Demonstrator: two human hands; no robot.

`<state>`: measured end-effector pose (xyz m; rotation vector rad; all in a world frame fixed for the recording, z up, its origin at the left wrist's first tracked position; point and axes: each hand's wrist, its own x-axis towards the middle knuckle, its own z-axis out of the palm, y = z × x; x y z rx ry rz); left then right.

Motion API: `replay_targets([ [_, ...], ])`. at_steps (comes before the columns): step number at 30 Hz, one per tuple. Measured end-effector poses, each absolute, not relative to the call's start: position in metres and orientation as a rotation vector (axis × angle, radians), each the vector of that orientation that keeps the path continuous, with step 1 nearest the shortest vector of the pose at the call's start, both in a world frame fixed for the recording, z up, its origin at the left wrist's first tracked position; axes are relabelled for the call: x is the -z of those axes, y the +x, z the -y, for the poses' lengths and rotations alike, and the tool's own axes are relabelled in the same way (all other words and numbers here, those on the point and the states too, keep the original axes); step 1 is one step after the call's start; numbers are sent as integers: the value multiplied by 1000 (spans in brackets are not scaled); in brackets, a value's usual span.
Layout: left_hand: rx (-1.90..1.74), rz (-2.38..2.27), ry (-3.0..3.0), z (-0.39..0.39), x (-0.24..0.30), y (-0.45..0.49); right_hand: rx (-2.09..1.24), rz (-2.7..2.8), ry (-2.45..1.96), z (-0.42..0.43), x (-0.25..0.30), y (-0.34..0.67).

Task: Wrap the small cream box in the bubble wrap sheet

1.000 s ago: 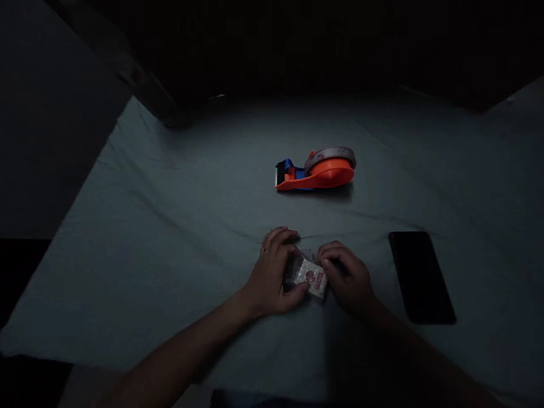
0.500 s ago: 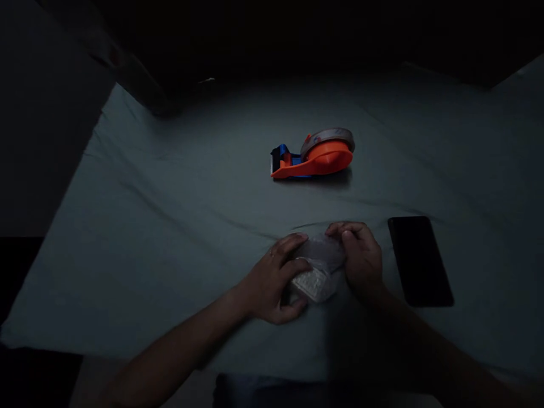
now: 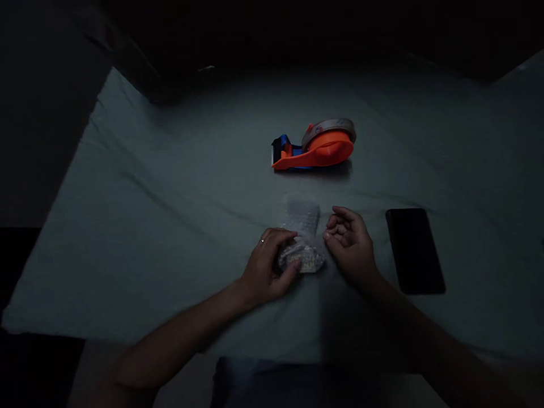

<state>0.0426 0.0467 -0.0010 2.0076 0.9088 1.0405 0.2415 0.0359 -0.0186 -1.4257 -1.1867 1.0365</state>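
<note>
A small bundle in bubble wrap [image 3: 309, 260] lies on the cloth-covered table, and a loose flap of the wrap [image 3: 302, 212] stretches away from me behind it. What the wrap encloses is too dim to name. My left hand [image 3: 272, 260] grips the bundle from the left, thumb on the near side and fingers over the far side. Just right of the wrap is my right hand [image 3: 351, 241], its fingers loosely curled and apart, holding nothing that I can see.
An orange and blue tape dispenser [image 3: 325, 150] with a roll of tape lies beyond my hands. A black smartphone [image 3: 416, 251] rests to the right of my right hand. The green cloth [image 3: 148, 238] has creases, and dark shapes stand along the far edge.
My right hand has let go of the wrap. The flap now extends away from me instead of lying between my hands. My left hand has turned the bundle slightly and keeps hold of it.
</note>
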Motion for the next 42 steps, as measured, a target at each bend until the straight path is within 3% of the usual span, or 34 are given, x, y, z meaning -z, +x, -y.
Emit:
replay_targets([
  [5,-1090,-929,2126,-40,-3,47,-1012,1515,-1276,-28,9,244],
  [9,-1195,-884,2170,-33,0,49,-650,1833,-1073,-21,1,239],
  [16,-1291,-939,2121,-45,1,38,-520,1672,-1201,-26,7,244],
  [22,-930,-945,2382,-61,-4,24,-389,1891,-1286,-28,3,254],
  [29,-695,-1452,2183,-76,-1,15,-225,2043,-1398,-39,9,274],
  [33,-708,-1485,2266,-82,-4,11,-248,2076,-1462,-41,3,280],
  [37,-752,-1113,2264,-80,-15,11,-357,2142,-1269,-35,-12,280],
  [42,-620,-874,1545,-71,-42,6,-908,1981,-1025,-28,-32,281],
])
